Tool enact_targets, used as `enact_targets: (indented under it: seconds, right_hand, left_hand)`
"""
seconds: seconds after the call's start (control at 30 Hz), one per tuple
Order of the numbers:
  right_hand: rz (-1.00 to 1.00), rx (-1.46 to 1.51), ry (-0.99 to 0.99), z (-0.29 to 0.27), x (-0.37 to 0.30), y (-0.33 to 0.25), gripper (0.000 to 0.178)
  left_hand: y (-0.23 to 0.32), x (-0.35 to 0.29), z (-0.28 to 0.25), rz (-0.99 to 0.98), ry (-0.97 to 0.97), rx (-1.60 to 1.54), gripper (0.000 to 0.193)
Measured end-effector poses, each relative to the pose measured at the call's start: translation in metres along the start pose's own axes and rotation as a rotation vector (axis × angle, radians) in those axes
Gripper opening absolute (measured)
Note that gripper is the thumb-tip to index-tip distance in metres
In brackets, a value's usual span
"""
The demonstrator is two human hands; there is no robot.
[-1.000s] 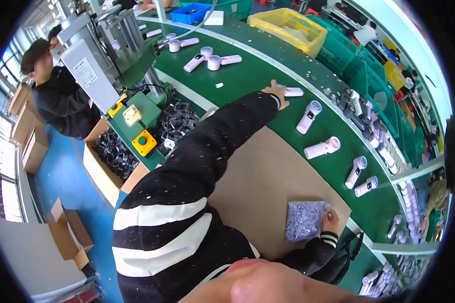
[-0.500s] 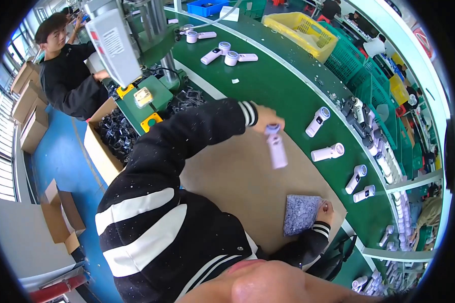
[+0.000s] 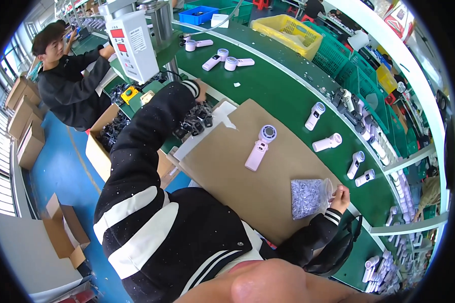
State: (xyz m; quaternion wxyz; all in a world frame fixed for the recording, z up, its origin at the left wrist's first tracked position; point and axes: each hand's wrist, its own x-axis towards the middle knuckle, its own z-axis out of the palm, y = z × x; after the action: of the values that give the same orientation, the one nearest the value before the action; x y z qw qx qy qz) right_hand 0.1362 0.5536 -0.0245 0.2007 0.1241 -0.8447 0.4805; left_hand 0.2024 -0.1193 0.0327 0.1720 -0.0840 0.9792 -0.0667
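Note:
A lilac handheld fan lies on the brown board, its round grille head toward the far side. Beyond the board's left end, my left hand reaches to the edge of a pile of black plastic parts. Its fingers are mostly hidden, so their grip does not show. On the right, a clear plastic bag full of small lilac pieces rests on the board with its mouth spread. My right hand is closed at the rim of that mouth, thumb and fingers pinched together.
A bench press machine stands at the left, beside a carton of black parts. More lilac fans lie on the green belt. A yellow crate is beyond. A co-worker sits at far left.
My left hand has set the fan down on the board and moved left to the black parts. My right hand remains at the bag, whose mouth now shows wider. The view has shifted slightly.

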Motion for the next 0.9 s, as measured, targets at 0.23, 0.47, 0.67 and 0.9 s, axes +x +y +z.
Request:
enact_targets:
  seconds: [0.23,0.47,0.67,0.9]
  right_hand:
    - [0.044,0.633,-0.159,0.051,-0.014,-0.116,0.012]
    - [0.146,0.658,-0.575,0.155,-0.031,-0.177,0.015]
    - [-0.156,0.342,-0.656,0.213,-0.043,-0.162,0.013]
    - [-0.274,0.256,-0.543,0.225,-0.054,-0.155,0.012]
  left_hand:
    - [-0.045,-0.050,0.028,0.111,0.179,-0.276,0.037]
    - [-0.048,-0.040,0.055,0.065,0.566,-0.210,0.043]
    - [-0.031,-0.066,0.011,0.005,0.653,-0.728,0.037]
    - [0.098,-0.076,0.013,0.219,0.711,-1.508,0.031]
